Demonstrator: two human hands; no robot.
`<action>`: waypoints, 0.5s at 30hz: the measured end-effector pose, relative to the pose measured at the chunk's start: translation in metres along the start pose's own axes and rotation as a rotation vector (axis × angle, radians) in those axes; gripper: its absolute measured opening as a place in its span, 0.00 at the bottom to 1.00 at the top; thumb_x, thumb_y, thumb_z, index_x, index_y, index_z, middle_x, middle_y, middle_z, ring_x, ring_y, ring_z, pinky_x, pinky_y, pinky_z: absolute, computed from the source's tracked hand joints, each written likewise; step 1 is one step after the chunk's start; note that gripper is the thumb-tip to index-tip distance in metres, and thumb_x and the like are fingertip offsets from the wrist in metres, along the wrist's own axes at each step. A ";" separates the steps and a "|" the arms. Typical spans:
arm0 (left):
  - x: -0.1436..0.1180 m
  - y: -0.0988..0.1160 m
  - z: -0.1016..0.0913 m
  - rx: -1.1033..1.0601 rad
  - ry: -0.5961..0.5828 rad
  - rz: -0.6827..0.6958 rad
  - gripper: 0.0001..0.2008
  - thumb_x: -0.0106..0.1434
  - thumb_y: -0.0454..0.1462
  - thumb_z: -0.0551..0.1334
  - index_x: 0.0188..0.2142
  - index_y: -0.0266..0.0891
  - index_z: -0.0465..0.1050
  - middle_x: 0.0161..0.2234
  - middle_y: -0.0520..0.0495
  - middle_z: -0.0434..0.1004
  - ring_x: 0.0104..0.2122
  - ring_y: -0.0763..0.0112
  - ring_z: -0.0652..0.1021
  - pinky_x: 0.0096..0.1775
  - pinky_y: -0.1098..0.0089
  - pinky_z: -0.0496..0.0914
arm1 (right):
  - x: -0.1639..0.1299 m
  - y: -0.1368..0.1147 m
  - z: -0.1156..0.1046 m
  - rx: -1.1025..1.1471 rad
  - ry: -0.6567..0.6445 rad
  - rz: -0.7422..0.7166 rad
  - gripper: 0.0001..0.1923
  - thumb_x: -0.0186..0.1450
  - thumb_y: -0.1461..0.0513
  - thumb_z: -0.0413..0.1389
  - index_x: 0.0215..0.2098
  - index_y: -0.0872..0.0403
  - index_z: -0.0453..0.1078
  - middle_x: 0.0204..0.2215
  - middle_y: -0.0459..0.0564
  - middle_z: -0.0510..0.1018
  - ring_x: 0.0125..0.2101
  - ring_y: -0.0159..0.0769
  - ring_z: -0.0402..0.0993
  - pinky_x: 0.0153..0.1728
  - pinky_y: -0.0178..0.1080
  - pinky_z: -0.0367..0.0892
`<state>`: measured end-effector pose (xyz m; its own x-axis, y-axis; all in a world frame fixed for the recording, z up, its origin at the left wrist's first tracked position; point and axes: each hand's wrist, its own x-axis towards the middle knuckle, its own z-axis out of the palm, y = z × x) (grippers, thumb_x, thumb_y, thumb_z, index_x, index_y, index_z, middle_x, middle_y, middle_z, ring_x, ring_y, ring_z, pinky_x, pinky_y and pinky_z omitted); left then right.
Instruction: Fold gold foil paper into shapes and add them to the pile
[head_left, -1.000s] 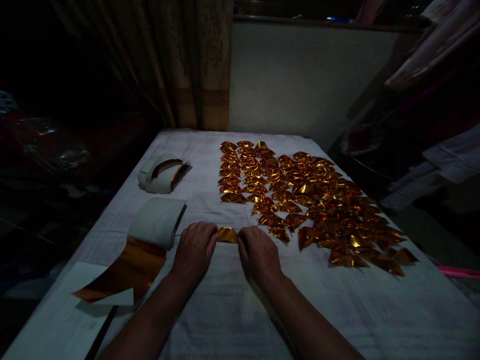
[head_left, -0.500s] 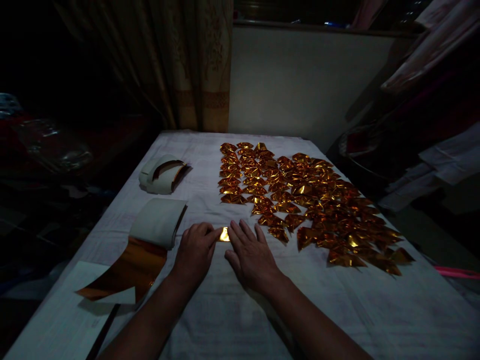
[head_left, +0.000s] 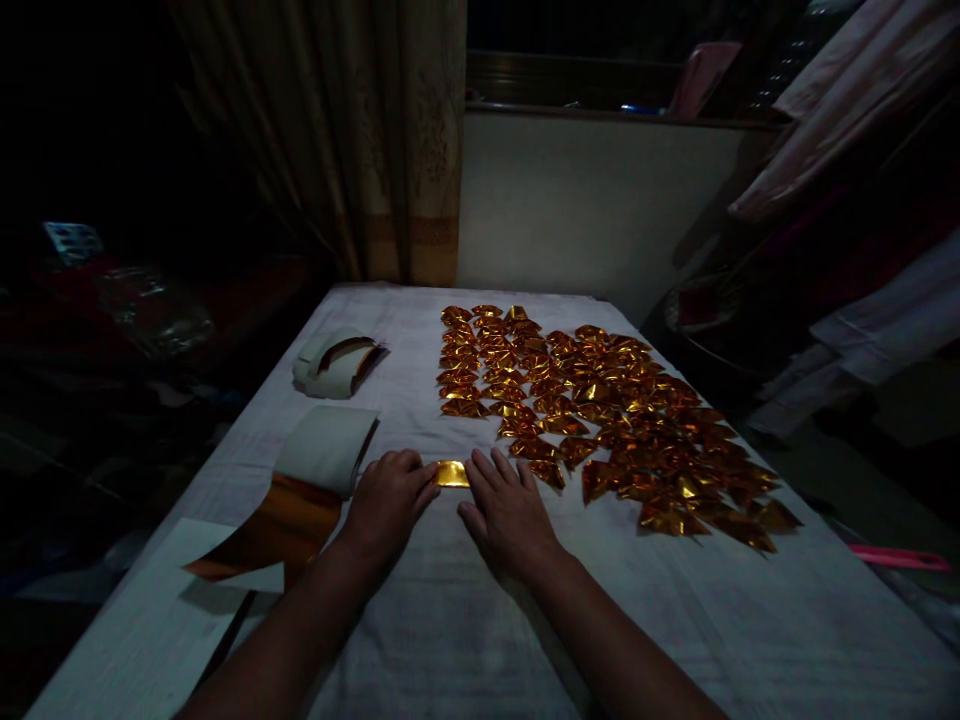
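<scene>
A small folded piece of gold foil [head_left: 452,474] lies on the white cloth of the table [head_left: 675,620] between my hands. My left hand [head_left: 388,503] has its fingers curled and its fingertips touch the foil's left end. My right hand [head_left: 505,510] lies flat with spread fingers, its index finger pressing beside the foil's right end. Beyond and to the right, a large spread of folded gold foil pieces [head_left: 600,410] covers the cloth in rows.
A stack of gold foil sheets [head_left: 274,520] with white backing [head_left: 330,448] curled over lies to the left. A curled bundle of white-backed foil [head_left: 336,360] sits further back. A curtain [head_left: 375,140] and wall stand behind the table. Clothes hang at the right.
My right hand opened from a pinch on the foil to lie flat beside it. The foil now rests pressed on the cloth. The view tilted up slightly.
</scene>
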<state>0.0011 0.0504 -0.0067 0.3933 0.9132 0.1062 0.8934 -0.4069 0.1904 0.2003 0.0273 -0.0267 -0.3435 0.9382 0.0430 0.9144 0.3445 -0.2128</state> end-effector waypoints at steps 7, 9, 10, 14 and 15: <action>0.005 -0.003 0.001 0.111 -0.036 0.090 0.08 0.69 0.38 0.61 0.45 0.42 0.75 0.40 0.46 0.77 0.42 0.61 0.75 0.42 0.63 0.67 | 0.009 0.001 0.005 0.000 0.148 -0.072 0.20 0.71 0.59 0.54 0.60 0.54 0.69 0.61 0.54 0.72 0.60 0.49 0.64 0.60 0.52 0.56; 0.006 -0.004 0.002 0.077 -0.015 0.097 0.06 0.70 0.37 0.59 0.43 0.41 0.74 0.40 0.45 0.77 0.42 0.61 0.76 0.44 0.63 0.68 | 0.012 0.002 0.004 0.003 0.189 -0.109 0.15 0.70 0.62 0.54 0.54 0.53 0.73 0.55 0.53 0.77 0.54 0.46 0.70 0.55 0.47 0.61; 0.006 -0.004 0.001 0.053 -0.005 0.094 0.06 0.70 0.36 0.58 0.42 0.40 0.74 0.39 0.45 0.77 0.42 0.61 0.76 0.44 0.63 0.68 | 0.013 0.003 0.002 0.009 0.200 -0.111 0.12 0.70 0.64 0.54 0.50 0.52 0.74 0.51 0.53 0.79 0.50 0.44 0.72 0.51 0.45 0.62; 0.015 -0.004 0.000 -0.009 0.036 0.037 0.10 0.73 0.36 0.53 0.38 0.41 0.72 0.36 0.49 0.78 0.38 0.67 0.78 0.41 0.67 0.69 | 0.024 0.003 -0.013 0.085 0.197 0.019 0.10 0.71 0.64 0.51 0.39 0.52 0.75 0.37 0.50 0.81 0.39 0.39 0.75 0.40 0.39 0.63; 0.018 -0.004 0.000 -0.022 0.054 0.002 0.10 0.73 0.36 0.52 0.39 0.42 0.71 0.36 0.50 0.79 0.37 0.68 0.79 0.40 0.69 0.69 | 0.028 0.003 -0.016 0.119 0.195 0.067 0.12 0.72 0.63 0.49 0.40 0.51 0.75 0.36 0.49 0.81 0.38 0.39 0.76 0.39 0.38 0.63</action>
<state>0.0047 0.0688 -0.0056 0.3822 0.9103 0.1591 0.8874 -0.4096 0.2116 0.1965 0.0551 -0.0100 -0.2247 0.9515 0.2102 0.8980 0.2859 -0.3344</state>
